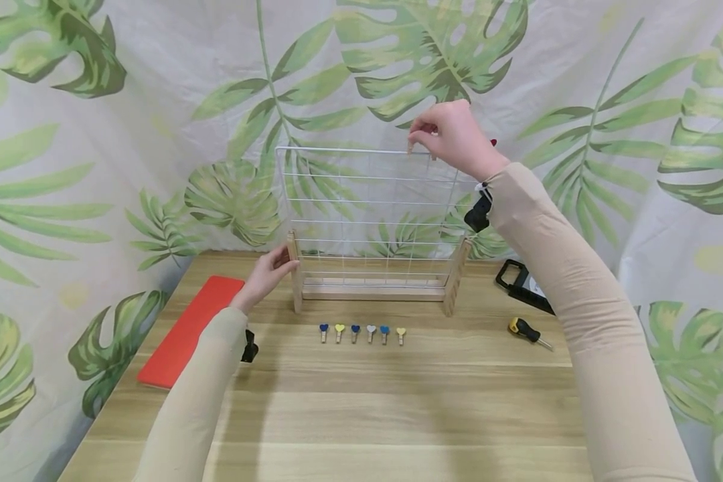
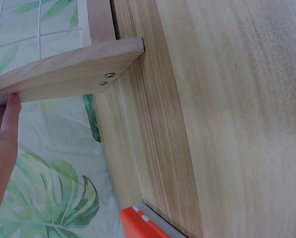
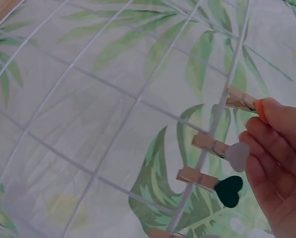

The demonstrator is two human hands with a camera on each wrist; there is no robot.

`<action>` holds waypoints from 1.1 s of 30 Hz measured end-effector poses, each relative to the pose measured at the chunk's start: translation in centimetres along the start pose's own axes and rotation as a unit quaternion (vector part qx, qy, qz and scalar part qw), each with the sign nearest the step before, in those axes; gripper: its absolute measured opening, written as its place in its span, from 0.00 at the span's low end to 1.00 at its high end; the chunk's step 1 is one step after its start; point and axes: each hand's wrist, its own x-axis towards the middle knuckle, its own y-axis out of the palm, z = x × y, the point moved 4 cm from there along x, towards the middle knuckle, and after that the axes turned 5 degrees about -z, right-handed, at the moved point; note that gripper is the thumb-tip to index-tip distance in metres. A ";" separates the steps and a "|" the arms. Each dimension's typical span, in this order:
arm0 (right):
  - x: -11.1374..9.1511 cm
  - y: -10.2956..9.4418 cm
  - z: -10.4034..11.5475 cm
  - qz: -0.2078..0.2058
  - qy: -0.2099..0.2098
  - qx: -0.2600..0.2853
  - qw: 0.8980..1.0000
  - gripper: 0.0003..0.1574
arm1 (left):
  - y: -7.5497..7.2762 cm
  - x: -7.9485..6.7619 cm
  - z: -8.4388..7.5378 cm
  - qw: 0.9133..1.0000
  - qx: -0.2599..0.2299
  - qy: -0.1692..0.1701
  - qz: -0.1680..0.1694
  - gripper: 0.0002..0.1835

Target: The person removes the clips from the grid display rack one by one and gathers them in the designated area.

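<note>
A white wire grid (image 1: 349, 150) stands upright in a wooden stand (image 1: 373, 293) at the back of the table. My left hand (image 1: 266, 278) holds the stand's left post (image 2: 63, 74), thumb toward the front. Above the grid's top right part, my right hand (image 1: 458, 137) pinches a mini clothespin with an orange heart (image 3: 242, 100), its wooden tip right at the top wire. Beside it, clothespins with a grey heart (image 3: 237, 156) and a dark green heart (image 3: 229, 191) are clipped on that wire. Another clothespin (image 3: 160, 233) shows partly at the lower edge.
In front of the stand lies a row of several heart clothespins (image 1: 355, 331), blue, yellow and white. A flat red board-like item (image 1: 195, 328) lies left. To the right are a yellow-and-black screwdriver (image 1: 524, 330) and a black handled object (image 1: 521, 284), partly behind my right sleeve.
</note>
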 end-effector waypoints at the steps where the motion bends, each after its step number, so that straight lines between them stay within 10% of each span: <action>1: 0.0 -0.2 0.1 -0.009 -0.001 -0.001 1.000 0.10 | 0.0 0.0 0.0 1.000 0.000 0.001 0.000 0.39; 17: -6.2 1.7 2.5 0.022 -0.017 0.048 0.998 0.06 | -0.2 -0.4 -0.8 1.000 -0.013 -0.008 0.011 0.37; 33: -19.2 14.6 -1.1 0.186 0.081 0.104 0.974 0.06 | -0.1 0.0 0.1 1.000 -0.005 0.009 0.000 0.37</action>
